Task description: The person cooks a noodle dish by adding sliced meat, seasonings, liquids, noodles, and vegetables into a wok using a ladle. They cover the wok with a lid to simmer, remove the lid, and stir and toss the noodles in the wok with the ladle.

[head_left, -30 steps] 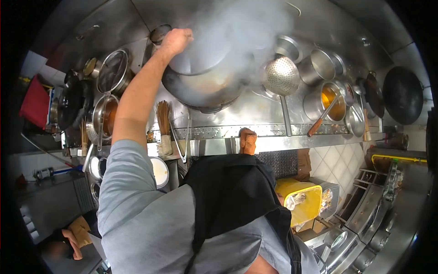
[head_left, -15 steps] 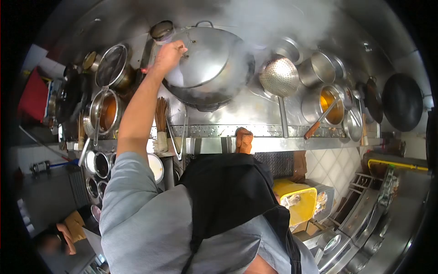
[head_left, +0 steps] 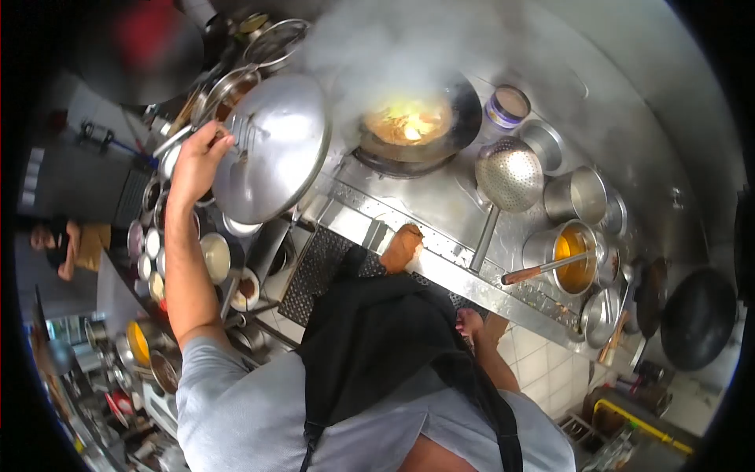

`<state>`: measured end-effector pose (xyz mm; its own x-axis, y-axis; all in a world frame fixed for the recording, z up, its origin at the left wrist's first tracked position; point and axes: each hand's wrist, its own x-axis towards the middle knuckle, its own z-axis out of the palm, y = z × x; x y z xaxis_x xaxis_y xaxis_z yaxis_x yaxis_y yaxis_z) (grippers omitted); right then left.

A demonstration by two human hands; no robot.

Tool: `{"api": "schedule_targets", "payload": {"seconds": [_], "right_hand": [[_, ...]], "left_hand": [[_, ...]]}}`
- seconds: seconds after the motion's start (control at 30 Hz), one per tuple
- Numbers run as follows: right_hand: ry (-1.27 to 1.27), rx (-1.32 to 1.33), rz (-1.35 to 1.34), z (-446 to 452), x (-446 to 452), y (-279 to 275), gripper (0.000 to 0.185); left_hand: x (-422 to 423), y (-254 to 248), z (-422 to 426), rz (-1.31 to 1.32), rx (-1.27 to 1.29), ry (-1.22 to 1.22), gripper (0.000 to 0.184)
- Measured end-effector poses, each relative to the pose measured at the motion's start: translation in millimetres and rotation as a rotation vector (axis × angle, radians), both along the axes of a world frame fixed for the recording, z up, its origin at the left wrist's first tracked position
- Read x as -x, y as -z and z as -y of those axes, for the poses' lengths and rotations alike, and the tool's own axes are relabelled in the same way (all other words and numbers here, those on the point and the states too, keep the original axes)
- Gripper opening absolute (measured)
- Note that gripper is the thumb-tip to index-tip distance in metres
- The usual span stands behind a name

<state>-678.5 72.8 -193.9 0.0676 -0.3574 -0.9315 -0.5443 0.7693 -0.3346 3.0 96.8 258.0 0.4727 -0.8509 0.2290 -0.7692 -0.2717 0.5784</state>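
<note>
My left hand (head_left: 200,161) grips the handle of a big round metal lid (head_left: 279,149), raised and tilted to the left of the wok. The wok (head_left: 465,118) sits on the burner, with brownish food (head_left: 405,122) and a bright yellow glow inside, and thick steam over it. Low beside the black apron, my right hand (head_left: 469,322) hangs with its fingers curled; whether anything is in them is hidden. A perforated ladle (head_left: 510,175) lies right of the wok, its handle reaching the counter's front edge.
Metal pots (head_left: 576,195) and a pot of orange liquid (head_left: 574,263), with a wooden-handled utensil (head_left: 543,271) across it, stand at right. A purple-labelled tub (head_left: 507,106) is behind the ladle. Bowls (head_left: 215,258) crowd the left. Another person (head_left: 71,248) stands far left.
The lid has come off the wok and moved left in my left hand, uncovering the food. The view has turned toward the left, and my right hand has come into sight.
</note>
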Motion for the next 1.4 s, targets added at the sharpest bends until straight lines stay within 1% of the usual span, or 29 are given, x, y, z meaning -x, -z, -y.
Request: {"api": "schedule_targets", "payload": {"seconds": [0.03,0.13,0.17,0.2,0.27,0.3,0.37,0.4,0.5,0.53,0.57,0.6,0.67,0.77,0.83,0.9,0.97,1.0,1.03,1.07,1.1,1.13,1.2,1.27,1.3,1.37,1.4], "right_hand": [[-0.020,0.088,-0.020,8,-3,-19,0.028],[-0.235,0.117,0.010,31,15,-20,0.027],[-0.262,0.123,0.001,29,13,-33,0.026],[-0.264,0.061,0.015,25,17,-30,0.027],[-0.279,-0.052,0.036,18,24,-24,0.027],[-0.464,-0.019,0.069,13,23,-29,0.027],[-0.595,0.064,0.033,5,15,-35,0.027],[-0.609,0.075,0.030,1,15,-34,0.027],[-0.510,0.052,0.055,-8,12,-24,0.028],[-0.472,0.044,0.063,-12,11,-18,0.028],[-0.439,0.034,0.068,-15,9,-15,0.028],[-0.406,0.024,0.076,-19,7,-11,0.029],[-0.402,0.033,0.126,-26,-2,-9,0.030],[-0.511,0.137,0.271,-36,-32,-21,0.031],[-0.584,0.173,0.230,-40,-53,-36,0.032],[-0.628,0.140,0.034,-50,-80,-60,0.033],[-0.592,0.119,-0.038,-61,-112,-81,0.033],[-0.572,0.108,-0.074,-65,-122,-84,0.033],[-0.623,0.169,-0.092,-69,-126,-84,0.034],[-0.597,0.152,-0.103,-72,-133,-85,0.035],[-0.570,0.134,-0.113,-75,-141,-87,0.035],[-0.538,0.118,-0.123,-80,-146,-89,0.036],[-0.520,0.114,-0.119,-88,-135,-75,0.036],[-0.546,0.131,-0.166,-92,-131,-69,0.035],[-0.565,0.134,-0.186,-90,-141,-78,0.034],[-0.613,0.134,-0.223,-81,-189,-115,0.033],[-0.557,0.123,-0.231,-80,-191,-113,0.034]], "left_hand": [[12,6,-24,-0.025,-0.020,-0.059,0.014],[41,35,-95,-0.048,-0.050,-0.173,0.014],[58,39,-114,-0.064,-0.080,-0.256,0.014],[75,47,-133,-0.075,-0.100,-0.330,0.014],[93,78,-174,-0.152,-0.071,-0.387,0.013],[105,89,-189,-0.200,-0.090,-0.443,0.013],[127,121,-216,-0.266,-0.091,-0.529,0.012],[139,134,-225,-0.252,-0.126,-0.569,0.011],[160,196,-247,-0.286,-0.142,-0.677,0.013],[160,223,-254,-0.327,-0.156,-0.698,0.015],[158,262,-263,-0.312,-0.135,-0.732,0.016],[155,283,-264,-0.372,-0.132,-0.759,0.016],[143,358,-271,-0.480,-0.084,-0.864,0.016],[112,402,-262,-0.536,-0.167,-0.903,0.015],[81,443,-257,-0.506,-0.193,-0.941,0.015],[48,483,-254,-0.504,-0.195,-0.975,0.016],[8,527,-251,-0.425,-0.260,-0.975,0.015],[-8,537,-244,-0.385,-0.293,-0.973,0.015],[-22,546,-240,-0.262,-0.299,-0.994,0.023],[-37,573,-241,-0.227,-0.485,-0.906,0.026],[-53,618,-253,-0.188,-0.667,-0.809,0.028],[-66,640,-256,-0.179,-0.785,-0.717,0.028],[-88,656,-253,-0.194,-0.875,-0.625,0.028],[-112,669,-244,-0.205,-0.898,-0.601,0.028],[-124,675,-239,-0.210,-0.913,-0.596,0.027],[-148,684,-229,-0.218,-0.947,-0.583,0.027],[-154,690,-223,-0.221,-0.965,-0.575,0.027]]}}
